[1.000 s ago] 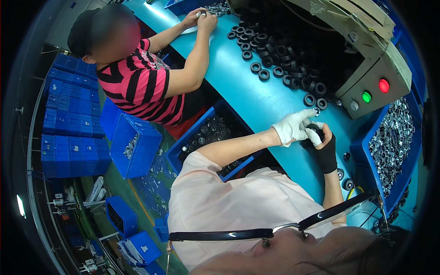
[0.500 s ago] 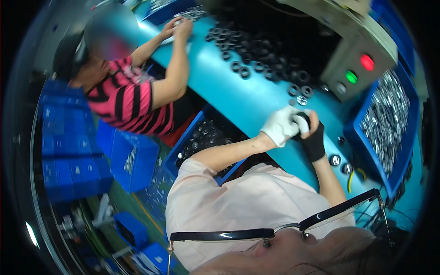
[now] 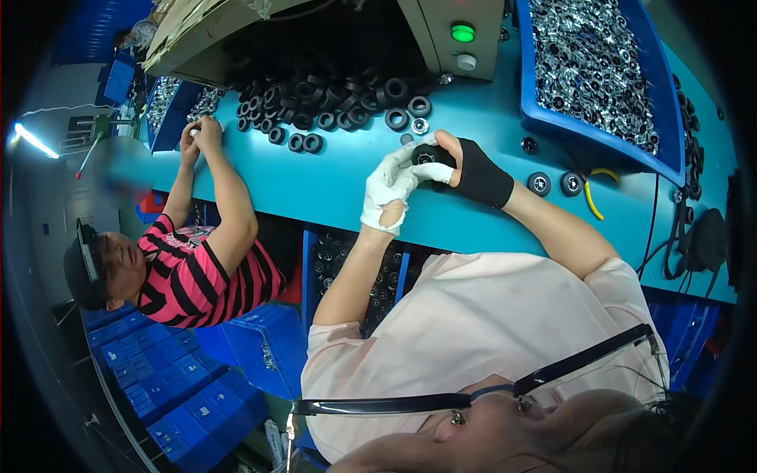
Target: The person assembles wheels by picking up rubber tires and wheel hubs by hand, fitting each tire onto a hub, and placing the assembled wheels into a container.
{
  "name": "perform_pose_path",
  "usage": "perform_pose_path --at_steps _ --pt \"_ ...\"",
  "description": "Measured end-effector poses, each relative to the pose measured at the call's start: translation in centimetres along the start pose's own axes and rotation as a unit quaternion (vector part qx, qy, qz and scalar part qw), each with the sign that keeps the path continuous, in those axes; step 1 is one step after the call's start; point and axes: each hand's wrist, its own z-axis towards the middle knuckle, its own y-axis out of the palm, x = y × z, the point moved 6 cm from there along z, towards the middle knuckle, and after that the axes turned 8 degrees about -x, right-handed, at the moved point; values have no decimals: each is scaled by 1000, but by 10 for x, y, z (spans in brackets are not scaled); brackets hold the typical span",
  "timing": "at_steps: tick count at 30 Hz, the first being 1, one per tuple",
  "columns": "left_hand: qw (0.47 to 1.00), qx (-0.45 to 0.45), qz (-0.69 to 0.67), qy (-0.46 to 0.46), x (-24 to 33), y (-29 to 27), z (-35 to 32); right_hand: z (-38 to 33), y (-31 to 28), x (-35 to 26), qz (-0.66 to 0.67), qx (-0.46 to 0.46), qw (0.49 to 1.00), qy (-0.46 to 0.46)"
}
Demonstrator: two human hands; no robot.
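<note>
Two hands meet over the teal desk [image 3: 315, 185], closed together on one small black roller [image 3: 430, 155] with a pale metal centre. The left hand [image 3: 390, 189], in a worn white glove with a hole near the wrist, grips the roller from the left side, its fingertips curled onto the roller's lower edge. The right hand [image 3: 473, 169], in a black fingerless glove, holds it from the right, with the bare thumb lying over the top of the roller. The roller sits between the two palms, raised slightly off the desk, its round face turned up toward the camera. Just beyond the hands lies a loose heap of black rings [image 3: 331, 98], spread along the desk under a grey control box [image 3: 461, 39] with a green light. To the right of the hands a blue bin [image 3: 599, 134] holds a mass of small shiny metal parts, and two more rollers [image 3: 552, 184] rest on the desk just beside its near edge, close to the right wrist. Farther left along the desk, another person in a pink and black striped shirt [image 3: 197, 276] has both hands up at the desk edge, well apart from the roller.
</note>
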Motion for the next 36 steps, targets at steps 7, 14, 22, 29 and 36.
perform_pose_path --at_steps 7,14,22,29,36 --pt "996 22 81 -10 -6 2 -7 2 4 -4 -33 25 998 -51" --pt "985 70 151 41 5 3 -5 4 2 -4 1 27 1000 -13" --pt "993 15 118 -6 15 4 10 4 6 0 -70 -14 995 -69" --pt "979 57 178 -82 -1 2 21 -1 7 -4 -104 21 990 -94" --pt "954 76 282 -62 11 3 19 -6 16 -10 -119 82 984 -104"
